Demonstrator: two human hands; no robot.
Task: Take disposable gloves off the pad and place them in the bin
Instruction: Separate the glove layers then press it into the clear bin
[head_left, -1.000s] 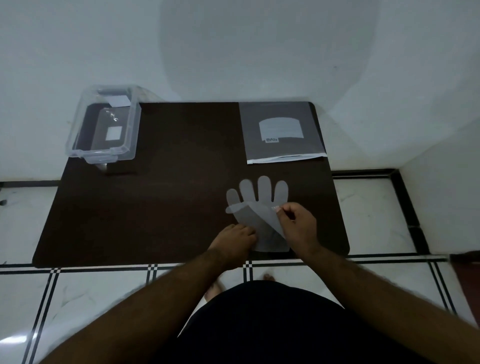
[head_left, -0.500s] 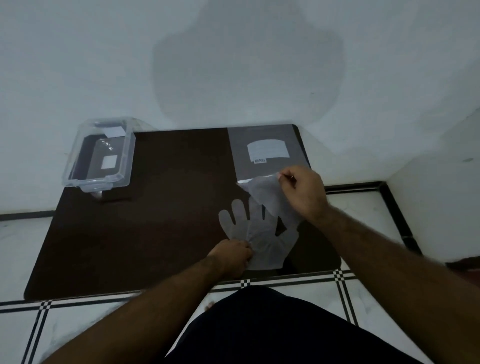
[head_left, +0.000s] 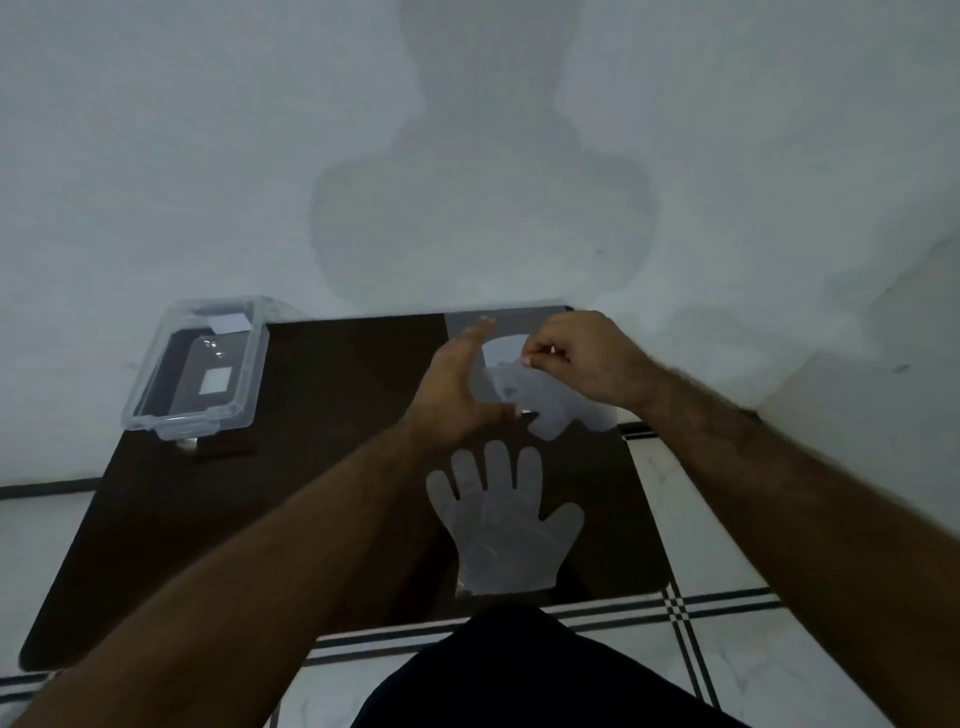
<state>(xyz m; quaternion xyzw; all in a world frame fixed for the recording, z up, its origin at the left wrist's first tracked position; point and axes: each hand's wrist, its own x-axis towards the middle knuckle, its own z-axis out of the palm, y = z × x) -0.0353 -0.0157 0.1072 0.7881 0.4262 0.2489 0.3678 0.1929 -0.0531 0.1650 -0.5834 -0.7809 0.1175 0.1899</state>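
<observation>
1. Right hand (head_left: 587, 364): we saw thumb and forefinger pinched together on the upper edge of a thin, translucent, whitish plastic glove (head_left: 558, 402), which hung raised above the far right part of the dark brown rectangular table (head_left: 322, 395).
2. Left hand (head_left: 457, 384): its fingers were spread and unclenched, the thumb tip touching or nearly touching the lower left edge of the raised glove; whether it gripped the film, we could not tell.
3. Raised glove: crumpled, so its long axis could only be judged, running roughly from the right-hand pinch down and rightward. We could not tell which way its finger end pointed.
4. Second translucent plastic glove (head_left: 501, 525): it lay flat on the table near the front edge, fingers pointing away from the person, cuff toward the body, long axis running near to far.
5. Grey flat pad (head_left: 460, 325): it rested at the far edge, largely hidden behind both hands.
6. Clear rectangular plastic bin (head_left: 200, 369): it stood open at the far left corner, well apart from the raised glove and directly leftward of it. We judged the left hand the nearer to the bin, so a carry leftward across the table would follow.
</observation>
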